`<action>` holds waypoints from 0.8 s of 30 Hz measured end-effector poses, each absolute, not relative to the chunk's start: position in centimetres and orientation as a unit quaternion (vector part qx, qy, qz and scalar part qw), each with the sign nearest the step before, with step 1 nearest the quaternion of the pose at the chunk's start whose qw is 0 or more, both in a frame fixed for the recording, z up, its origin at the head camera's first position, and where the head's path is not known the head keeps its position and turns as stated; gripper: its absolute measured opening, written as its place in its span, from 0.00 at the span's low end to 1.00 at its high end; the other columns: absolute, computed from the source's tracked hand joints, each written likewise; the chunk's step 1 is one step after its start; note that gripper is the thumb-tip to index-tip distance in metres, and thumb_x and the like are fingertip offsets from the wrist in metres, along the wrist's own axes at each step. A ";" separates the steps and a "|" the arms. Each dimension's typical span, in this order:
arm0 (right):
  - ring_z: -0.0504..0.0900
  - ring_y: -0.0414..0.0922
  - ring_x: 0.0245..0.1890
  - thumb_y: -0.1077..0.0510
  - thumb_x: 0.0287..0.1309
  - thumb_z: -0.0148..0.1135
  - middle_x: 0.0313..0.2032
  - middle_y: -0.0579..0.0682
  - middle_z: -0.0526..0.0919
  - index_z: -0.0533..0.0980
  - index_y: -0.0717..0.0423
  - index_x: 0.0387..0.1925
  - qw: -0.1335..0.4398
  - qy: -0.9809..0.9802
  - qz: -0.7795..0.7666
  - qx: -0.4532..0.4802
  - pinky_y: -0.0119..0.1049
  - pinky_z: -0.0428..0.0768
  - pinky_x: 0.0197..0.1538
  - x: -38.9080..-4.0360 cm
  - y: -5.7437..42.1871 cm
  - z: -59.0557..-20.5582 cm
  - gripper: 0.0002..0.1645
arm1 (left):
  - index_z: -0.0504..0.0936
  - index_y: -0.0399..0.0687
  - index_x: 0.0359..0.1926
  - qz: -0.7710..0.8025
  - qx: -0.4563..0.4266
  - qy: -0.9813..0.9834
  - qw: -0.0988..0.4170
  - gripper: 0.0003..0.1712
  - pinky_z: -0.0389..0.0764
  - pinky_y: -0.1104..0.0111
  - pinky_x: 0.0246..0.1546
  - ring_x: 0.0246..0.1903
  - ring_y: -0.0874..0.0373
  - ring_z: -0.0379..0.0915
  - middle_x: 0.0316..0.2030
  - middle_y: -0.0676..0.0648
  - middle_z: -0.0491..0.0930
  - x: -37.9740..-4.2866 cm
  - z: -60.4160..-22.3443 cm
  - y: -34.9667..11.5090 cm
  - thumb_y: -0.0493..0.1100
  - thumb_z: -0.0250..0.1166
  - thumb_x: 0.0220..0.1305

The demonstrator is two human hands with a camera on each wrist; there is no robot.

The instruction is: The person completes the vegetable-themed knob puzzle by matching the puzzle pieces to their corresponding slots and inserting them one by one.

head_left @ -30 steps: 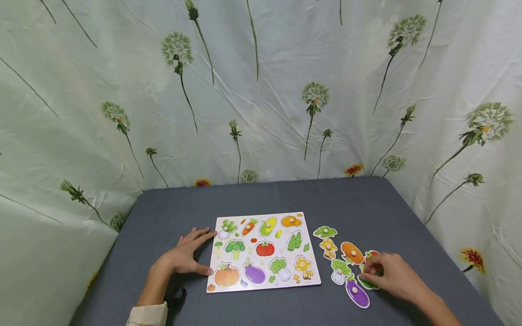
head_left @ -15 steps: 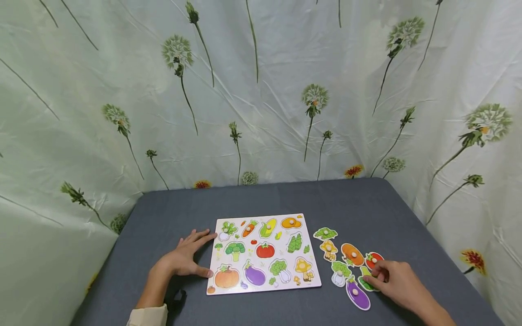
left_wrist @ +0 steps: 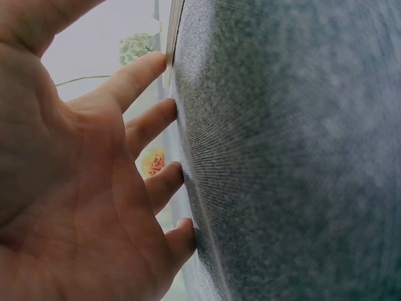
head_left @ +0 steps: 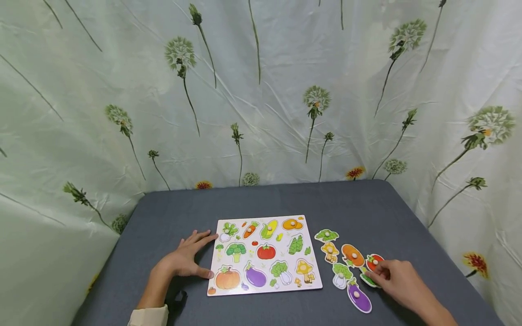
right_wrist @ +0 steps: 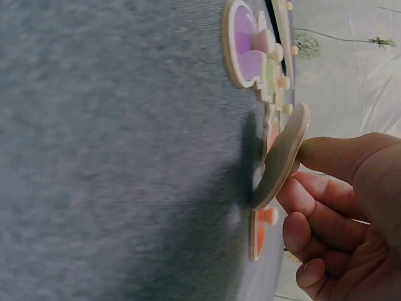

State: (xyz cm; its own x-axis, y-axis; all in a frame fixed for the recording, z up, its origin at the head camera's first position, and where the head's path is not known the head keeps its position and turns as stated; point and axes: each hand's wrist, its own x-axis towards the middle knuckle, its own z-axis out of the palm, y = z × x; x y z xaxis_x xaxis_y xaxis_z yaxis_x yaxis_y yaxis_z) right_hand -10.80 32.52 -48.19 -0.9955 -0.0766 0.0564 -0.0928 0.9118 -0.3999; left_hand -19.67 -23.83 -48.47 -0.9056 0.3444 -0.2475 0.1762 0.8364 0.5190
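Right hand (head_left: 401, 283): pinched the green piece (right_wrist: 280, 158) between thumb and finger, its other fingers curled in behind.
Green piece: was on the right side of the loose cluster, just near of the tomato piece (head_left: 375, 261) and to the right of the eggplant piece (head_left: 361, 303); it was the right hand that had it, the left being well apart.
Long axis: ran from far left to near right, roughly alongside the eggplant piece's.
Tilt: it stood canted, one edge raised; whether its lower edge touched the tabletop (head_left: 261, 312) was hard to tell, as fingers covered part of it from above.
Board from the right hand: the white board (head_left: 282, 254) lay to the left and slightly farther off, with the leafy white-stemmed piece (head_left: 341, 273) lying between it and the green piece.
Left hand (head_left: 185, 259): was spread wide and held nothing, thumb and forefinger at the board's left edge; it was the nearer hand to the board.
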 end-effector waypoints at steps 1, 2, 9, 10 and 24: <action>0.65 0.30 0.19 0.48 0.55 0.77 0.17 0.35 0.74 0.81 0.44 0.20 0.021 -0.978 0.204 0.046 0.29 0.66 0.26 -10.9 32.5 -48.1 0.14 | 0.65 0.58 0.78 0.250 0.138 0.944 0.167 0.66 0.38 0.28 0.71 0.79 0.28 0.37 0.79 0.39 0.56 -19.6 -48.5 -23.8 0.62 0.85 0.37; 0.65 0.30 0.19 0.49 0.56 0.77 0.17 0.35 0.74 0.81 0.44 0.20 0.025 -0.977 0.206 0.049 0.29 0.66 0.26 -10.9 32.4 -47.9 0.14 | 0.65 0.58 0.78 0.250 0.137 0.944 0.166 0.66 0.38 0.28 0.71 0.79 0.28 0.37 0.79 0.39 0.56 -19.6 -48.5 -23.8 0.61 0.85 0.37; 0.70 0.26 0.21 0.58 0.55 0.76 0.19 0.31 0.78 0.83 0.43 0.23 0.062 -0.967 0.235 0.077 0.28 0.73 0.28 -11.5 31.7 -47.4 0.10 | 0.65 0.58 0.78 0.250 0.136 0.944 0.168 0.66 0.37 0.28 0.72 0.79 0.28 0.36 0.79 0.39 0.56 -19.7 -48.5 -23.8 0.62 0.85 0.36; 0.70 0.26 0.21 0.58 0.54 0.76 0.19 0.31 0.78 0.82 0.43 0.23 0.057 -0.966 0.240 0.081 0.28 0.73 0.28 -11.6 31.6 -47.4 0.10 | 0.65 0.58 0.78 0.250 0.137 0.944 0.167 0.66 0.38 0.28 0.72 0.79 0.28 0.36 0.79 0.39 0.56 -19.7 -48.5 -23.8 0.62 0.85 0.36; 0.66 0.28 0.20 0.58 0.51 0.79 0.19 0.33 0.73 0.79 0.43 0.24 0.062 -0.971 0.219 0.075 0.28 0.68 0.27 -11.6 31.6 -48.9 0.13 | 0.64 0.58 0.78 0.249 0.138 0.944 0.168 0.67 0.39 0.27 0.71 0.79 0.28 0.37 0.79 0.39 0.56 -19.7 -48.5 -23.8 0.62 0.85 0.36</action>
